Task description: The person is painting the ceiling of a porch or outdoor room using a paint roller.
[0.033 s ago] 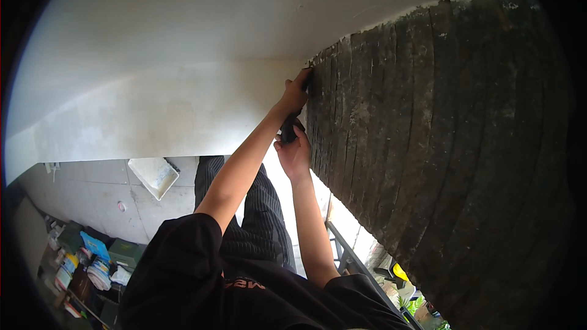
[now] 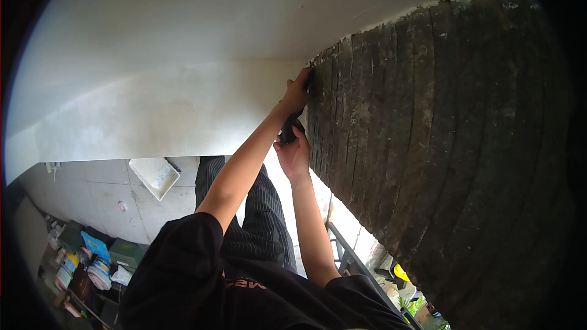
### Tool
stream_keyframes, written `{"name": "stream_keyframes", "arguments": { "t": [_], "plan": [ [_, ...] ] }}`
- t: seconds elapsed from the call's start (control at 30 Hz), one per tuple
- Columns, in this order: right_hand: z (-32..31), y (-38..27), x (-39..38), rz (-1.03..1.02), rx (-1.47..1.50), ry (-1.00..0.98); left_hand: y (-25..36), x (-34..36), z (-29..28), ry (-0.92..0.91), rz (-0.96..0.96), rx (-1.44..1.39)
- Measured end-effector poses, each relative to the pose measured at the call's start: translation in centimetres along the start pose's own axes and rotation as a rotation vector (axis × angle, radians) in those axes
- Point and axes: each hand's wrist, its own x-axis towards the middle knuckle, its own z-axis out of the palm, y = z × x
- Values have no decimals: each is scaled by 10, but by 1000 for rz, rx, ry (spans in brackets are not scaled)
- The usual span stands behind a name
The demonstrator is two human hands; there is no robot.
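Note:
My left hand (image 2: 296, 90) is raised to where the dark, rough, strip-patterned surface (image 2: 440, 134) meets the white wall (image 2: 183, 104). Its fingers are closed on a dark object at that joint, mostly hidden by the hand. Just below, my right hand (image 2: 291, 154) has its thumb and fingers around a black object (image 2: 290, 127), close beside the strips. Whether both hands hold one object, I cannot tell.
A white tray (image 2: 153, 176) lies on the grey tiled floor (image 2: 98, 189) below. At lower left are piled boxes and cloths (image 2: 98, 253). A dark metal railing (image 2: 351, 263), with plants (image 2: 409, 305) beyond, runs at lower right.

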Motion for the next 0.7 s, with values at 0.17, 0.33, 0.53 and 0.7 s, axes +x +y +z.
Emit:
{"name": "stream_keyframes", "arguments": {
  "t": [0.17,0.33,0.53,0.7],
  "plan": [
    [13,11,8,-35,-6,56,-18,16,-8,134,54,5],
    [-8,4,32,-33,61,92,-16,16,10,165,10,-528],
    [-4,3,33,-28,53,40,-22,18,2,279,-378,-482],
    [-2,1,32,-46,43,16,-8,10,-1,175,-158,-441]
  ]
}}
